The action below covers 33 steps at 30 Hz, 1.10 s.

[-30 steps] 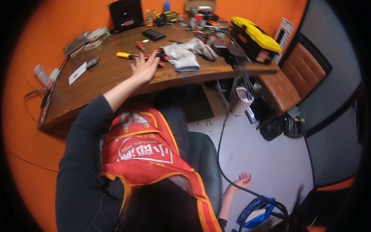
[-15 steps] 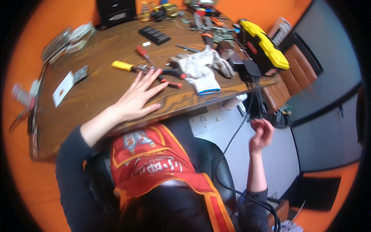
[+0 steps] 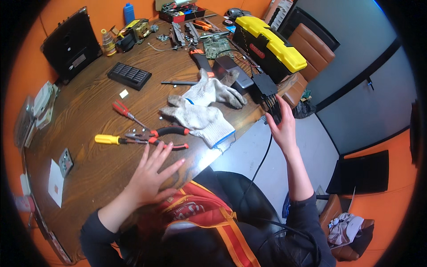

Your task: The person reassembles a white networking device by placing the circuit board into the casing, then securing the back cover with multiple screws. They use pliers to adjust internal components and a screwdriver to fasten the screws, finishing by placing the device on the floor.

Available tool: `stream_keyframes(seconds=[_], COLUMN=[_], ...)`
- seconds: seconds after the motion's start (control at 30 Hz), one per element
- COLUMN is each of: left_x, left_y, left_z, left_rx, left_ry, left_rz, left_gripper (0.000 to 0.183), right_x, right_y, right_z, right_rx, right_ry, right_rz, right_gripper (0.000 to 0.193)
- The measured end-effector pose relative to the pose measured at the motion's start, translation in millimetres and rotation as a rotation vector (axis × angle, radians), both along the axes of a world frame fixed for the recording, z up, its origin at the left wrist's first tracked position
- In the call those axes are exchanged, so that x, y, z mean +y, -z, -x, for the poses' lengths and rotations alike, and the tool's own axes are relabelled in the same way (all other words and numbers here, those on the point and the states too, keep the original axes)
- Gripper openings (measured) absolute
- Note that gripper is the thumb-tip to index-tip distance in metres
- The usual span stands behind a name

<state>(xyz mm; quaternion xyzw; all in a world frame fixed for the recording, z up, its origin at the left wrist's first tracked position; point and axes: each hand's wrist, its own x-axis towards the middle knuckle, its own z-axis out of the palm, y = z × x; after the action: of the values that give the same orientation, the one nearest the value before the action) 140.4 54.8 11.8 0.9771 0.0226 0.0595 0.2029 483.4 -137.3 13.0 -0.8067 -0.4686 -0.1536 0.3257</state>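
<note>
My left hand [image 3: 153,175] lies on the desk with fingers spread, its fingertips at the red-and-black handles of the pliers [image 3: 169,131]. Beside them are a yellow-handled screwdriver [image 3: 107,139] and a red-handled screwdriver [image 3: 122,108]. At the desk's right edge, my right hand [image 3: 286,129] curls its thumb and fingers round the black cables [image 3: 272,107] below a small black box [image 3: 264,84]. The far side of that grip is hidden. White work gloves [image 3: 202,115] with grey fingertips and a blue-edged cuff lie between my hands.
A yellow-and-black toolbox [image 3: 269,44] stands at the back right, near a green circuit board [image 3: 217,46]. A black bit case [image 3: 129,75] and a monitor [image 3: 73,46] are farther left. A brown chair [image 3: 309,49] stands beyond the toolbox.
My right hand has risen from below the desk edge to the cables by the black box. The view has shifted; my left hand stays spread on the desk by the pliers.
</note>
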Motion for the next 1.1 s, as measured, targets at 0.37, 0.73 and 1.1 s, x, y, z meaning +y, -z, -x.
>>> stream_keyframes(seconds=[0.37, 0.73, 1.1], left_x=[8, 0, -4], left_y=[-1, -12, -4], left_z=[-5, -6, -12], left_rx=[0.076, 0.23, -0.082], left_ry=[0.067, 0.035, 0.154], left_rz=[0.068, -0.001, -0.312], left_gripper=[0.072, 0.081, 0.075], right_x=[59, 70, 67], right_y=[-6, 19, -9], right_z=[-44, -41, -38], right_rx=[0.216, -0.061, 0.191], right_ry=[0.194, 0.256, 0.375], right_rz=[0.245, 0.033, 0.355], right_gripper=[0.088, 0.071, 0.099])
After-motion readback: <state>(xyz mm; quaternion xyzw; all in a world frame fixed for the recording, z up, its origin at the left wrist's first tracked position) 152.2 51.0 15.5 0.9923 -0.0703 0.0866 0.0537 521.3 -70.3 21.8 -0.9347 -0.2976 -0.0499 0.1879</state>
